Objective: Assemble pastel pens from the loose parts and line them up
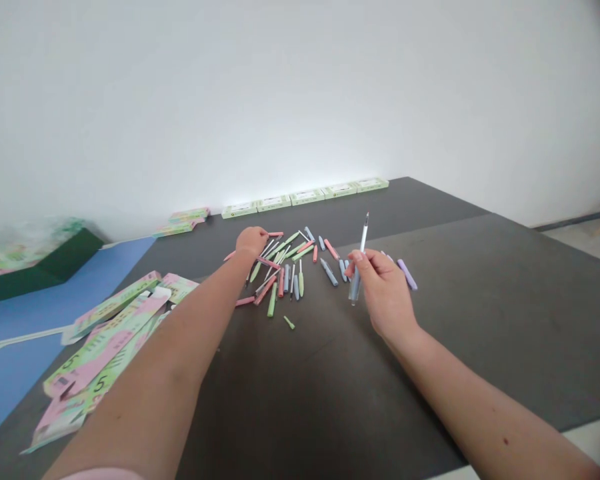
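My right hand (380,287) is closed on a pen (363,233) with a clear and bluish lower part, held upright with its thin tip up. My left hand (253,240) reaches to the far left side of a pile of pen parts; its fingers bend down at a pink piece, and whether they grip it cannot be made out. Green barrels (272,300), pink pieces (331,249), blue-grey pieces (329,272) and thin white refills lie scattered between the hands. A purple piece (407,274) lies just right of my right hand. One small green part (289,323) lies nearer to me.
Flat green-and-white boxes (307,196) stand in a row along the wall. Pink-and-green packets (105,360) are heaped at the left, with a few more (183,221) behind. A dark green box (35,263) with plastic wrapping sits on a blue surface (10,373) at far left.
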`<state>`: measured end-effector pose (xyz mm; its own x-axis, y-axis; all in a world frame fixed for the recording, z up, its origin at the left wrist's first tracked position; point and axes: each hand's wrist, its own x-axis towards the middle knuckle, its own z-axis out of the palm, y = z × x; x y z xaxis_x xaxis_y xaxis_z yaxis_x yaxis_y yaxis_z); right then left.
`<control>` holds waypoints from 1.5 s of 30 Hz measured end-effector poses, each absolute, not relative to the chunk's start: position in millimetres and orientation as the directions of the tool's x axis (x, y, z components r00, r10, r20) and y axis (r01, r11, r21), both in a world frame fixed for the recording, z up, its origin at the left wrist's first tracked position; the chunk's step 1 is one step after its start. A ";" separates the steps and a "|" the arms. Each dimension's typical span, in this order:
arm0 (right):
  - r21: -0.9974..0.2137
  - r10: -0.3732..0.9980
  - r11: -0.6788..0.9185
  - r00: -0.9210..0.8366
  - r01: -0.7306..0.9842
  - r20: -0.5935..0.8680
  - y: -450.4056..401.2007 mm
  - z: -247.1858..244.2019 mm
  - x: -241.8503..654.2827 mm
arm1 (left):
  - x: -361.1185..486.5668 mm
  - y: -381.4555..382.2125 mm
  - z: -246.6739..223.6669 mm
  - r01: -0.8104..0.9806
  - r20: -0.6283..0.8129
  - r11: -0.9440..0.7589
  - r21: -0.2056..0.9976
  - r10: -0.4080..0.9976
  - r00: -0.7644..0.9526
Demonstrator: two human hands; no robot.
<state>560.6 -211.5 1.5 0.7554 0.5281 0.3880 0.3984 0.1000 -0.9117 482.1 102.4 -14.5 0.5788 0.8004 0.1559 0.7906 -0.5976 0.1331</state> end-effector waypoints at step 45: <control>-0.727 0.937 0.165 0.124 0.667 0.327 -218.0 -7.4 519.7 | 323.2 -103.3 76.4 0.400 0.065 -0.532 0.746 0.656 0.752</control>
<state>519.7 -218.0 -7.4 0.1239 0.9369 0.3268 0.6667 0.1654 -0.7267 323.2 -103.3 76.4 0.7518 0.6562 0.0648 0.4000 -0.5319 0.7463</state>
